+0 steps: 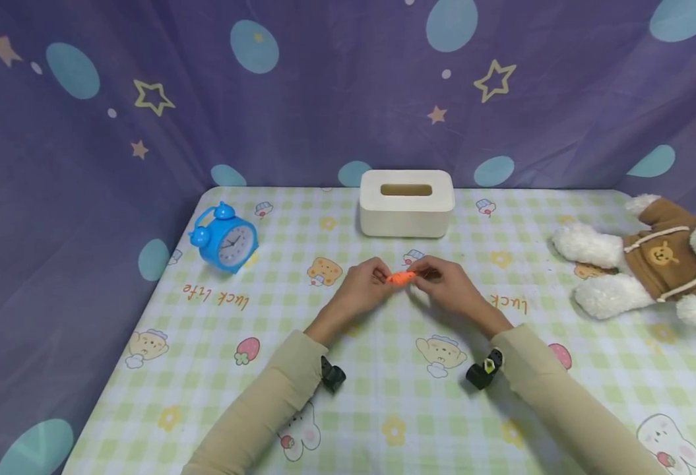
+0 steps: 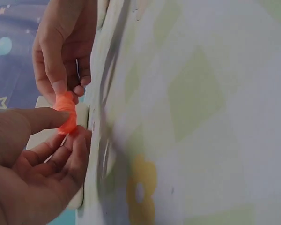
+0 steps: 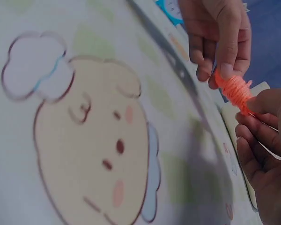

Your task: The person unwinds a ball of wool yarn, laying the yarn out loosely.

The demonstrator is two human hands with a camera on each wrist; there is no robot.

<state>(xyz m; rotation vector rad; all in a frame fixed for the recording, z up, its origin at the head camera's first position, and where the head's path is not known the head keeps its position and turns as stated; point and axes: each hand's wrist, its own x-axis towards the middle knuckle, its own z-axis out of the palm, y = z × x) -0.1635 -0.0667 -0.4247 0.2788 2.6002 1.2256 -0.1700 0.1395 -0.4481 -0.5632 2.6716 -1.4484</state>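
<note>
A small bundle of orange yarn (image 1: 402, 278) is held between both hands above the middle of the table. In the right wrist view the wound strands of the yarn (image 3: 235, 90) show clearly. My left hand (image 1: 362, 287) pinches one end between thumb and fingers. The other end is pinched by my right hand (image 1: 447, 287). From the left wrist, the left thumb lies on the yarn (image 2: 65, 112), with the right hand (image 2: 65, 47) at the far end.
Behind the hands stands a white tissue box (image 1: 407, 221). A blue alarm clock (image 1: 225, 237) is at the back left. On the right lies a white plush toy in a brown hoodie (image 1: 659, 257). A checked cloth (image 1: 348, 435) covers the table; a purple curtain (image 1: 336, 99) hangs behind.
</note>
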